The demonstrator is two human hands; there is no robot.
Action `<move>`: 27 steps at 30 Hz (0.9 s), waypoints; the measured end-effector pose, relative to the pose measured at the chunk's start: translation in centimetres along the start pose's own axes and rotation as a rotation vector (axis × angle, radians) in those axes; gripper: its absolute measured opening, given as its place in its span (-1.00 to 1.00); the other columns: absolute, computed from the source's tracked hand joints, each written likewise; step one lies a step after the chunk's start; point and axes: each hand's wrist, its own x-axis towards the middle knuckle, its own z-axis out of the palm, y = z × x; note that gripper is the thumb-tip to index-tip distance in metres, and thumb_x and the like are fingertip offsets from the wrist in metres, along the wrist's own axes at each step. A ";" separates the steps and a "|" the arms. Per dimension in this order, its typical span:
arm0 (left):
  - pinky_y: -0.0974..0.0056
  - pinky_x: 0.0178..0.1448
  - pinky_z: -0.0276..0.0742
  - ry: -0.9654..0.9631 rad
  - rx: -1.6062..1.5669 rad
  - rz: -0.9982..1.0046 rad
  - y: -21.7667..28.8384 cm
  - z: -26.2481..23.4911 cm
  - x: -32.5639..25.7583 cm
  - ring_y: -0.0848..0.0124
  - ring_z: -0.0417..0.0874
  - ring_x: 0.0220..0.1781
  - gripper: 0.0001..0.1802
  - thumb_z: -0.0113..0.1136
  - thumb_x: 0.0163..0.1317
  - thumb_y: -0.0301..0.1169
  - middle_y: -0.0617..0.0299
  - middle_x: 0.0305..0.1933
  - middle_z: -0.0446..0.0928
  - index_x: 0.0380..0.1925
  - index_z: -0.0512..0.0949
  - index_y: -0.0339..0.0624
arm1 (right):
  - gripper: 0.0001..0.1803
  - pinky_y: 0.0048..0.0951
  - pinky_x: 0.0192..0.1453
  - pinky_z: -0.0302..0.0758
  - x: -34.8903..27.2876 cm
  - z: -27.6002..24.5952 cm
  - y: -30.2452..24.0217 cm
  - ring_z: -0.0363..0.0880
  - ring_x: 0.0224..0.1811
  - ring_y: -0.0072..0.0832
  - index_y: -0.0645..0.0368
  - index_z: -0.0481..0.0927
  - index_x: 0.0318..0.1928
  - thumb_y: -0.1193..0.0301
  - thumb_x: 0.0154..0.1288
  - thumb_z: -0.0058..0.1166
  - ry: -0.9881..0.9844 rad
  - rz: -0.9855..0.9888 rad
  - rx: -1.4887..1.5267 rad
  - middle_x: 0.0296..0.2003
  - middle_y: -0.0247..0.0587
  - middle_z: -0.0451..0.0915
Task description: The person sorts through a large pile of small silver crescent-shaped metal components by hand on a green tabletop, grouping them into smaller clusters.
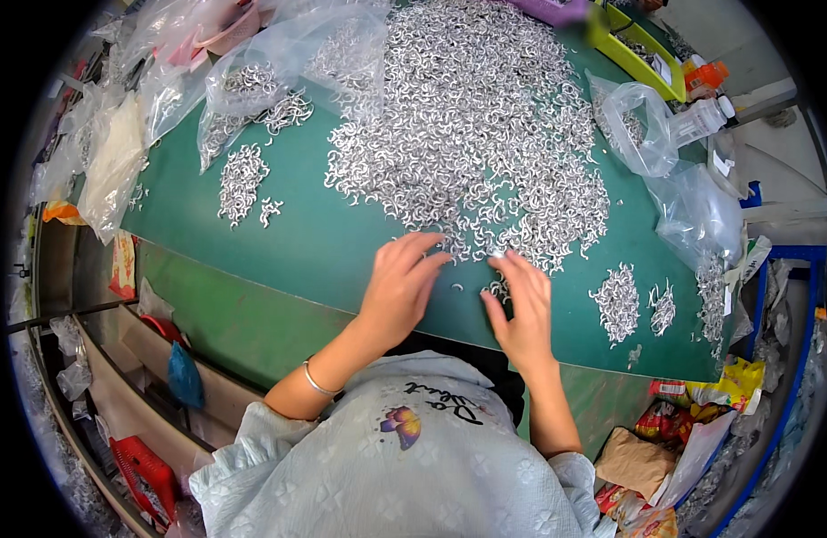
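Left hand (402, 285) lying flat, palm down, on the green table (324, 242), fingers spread and slightly curled, clamping nothing; fingertips just touching the near edge of the big heap of small silver curved metal pieces (476, 134). Right hand (521, 309) likewise resting open beside it, fingers apart and stretched toward the same near edge of the heap, index fingertip touching a few loose pieces; whether one piece is being pinched under the fingers is impossible to tell. Thin bracelet (316, 381) sitting on the left wrist.

Heap spreading from just beyond the fingertips up to the far side of the table. Smaller sorted clusters lying apart from it: one cluster (240, 182) left of the heap, another cluster (618, 300) right of the heap near the right hand.

Single pieces too small and too glittery for exact shape to be made out. Palms hidden, facing down. Table's near edge partly covered by the pale blue patterned sleeves.

Clear plastic bags (279, 76) lying left of the heap, some holding more silver pieces, contents partly blurred by folds. Another clear bag (642, 125) sitting right of the heap, with a white bottle (700, 117) beside it. Yellow-green tray (633, 49) standing beyond the heap's far right corner. Crumpled yellow and red snack wrappers (718, 390) lying below the table, right of the heap.
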 end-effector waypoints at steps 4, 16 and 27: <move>-0.03 0.25 0.22 -0.133 0.195 -0.007 1.2 1.6 1.0 0.11 0.39 0.24 -0.57 0.27 0.12 -0.56 0.15 0.27 0.40 0.04 0.54 -0.08 | -0.50 -0.15 0.20 0.33 -0.5 0.5 1.1 0.51 0.10 -0.17 0.24 0.55 0.12 0.57 0.10 0.28 -0.016 -0.053 -0.065 -0.06 -0.11 0.59; 0.02 0.30 0.24 -0.184 0.073 0.008 1.1 0.6 0.5 0.11 0.40 0.27 -0.58 0.23 0.10 -0.61 0.15 0.24 0.44 0.02 0.56 -0.16 | -0.50 0.02 0.36 0.19 2.1 0.8 1.4 0.40 0.29 -0.10 0.26 0.46 0.20 0.50 0.24 0.20 0.055 -0.011 -0.202 0.10 -0.06 0.55; 0.08 0.17 0.23 -0.158 -0.024 0.084 2.4 1.3 0.1 0.17 0.49 0.12 -0.66 0.27 0.10 -0.59 0.17 0.03 0.51 -0.07 0.58 -0.19 | -0.51 0.13 0.44 0.08 -1.2 0.3 0.0 0.38 0.37 -0.08 0.32 0.45 0.21 0.51 0.27 0.15 -0.081 0.012 -0.035 0.11 -0.05 0.58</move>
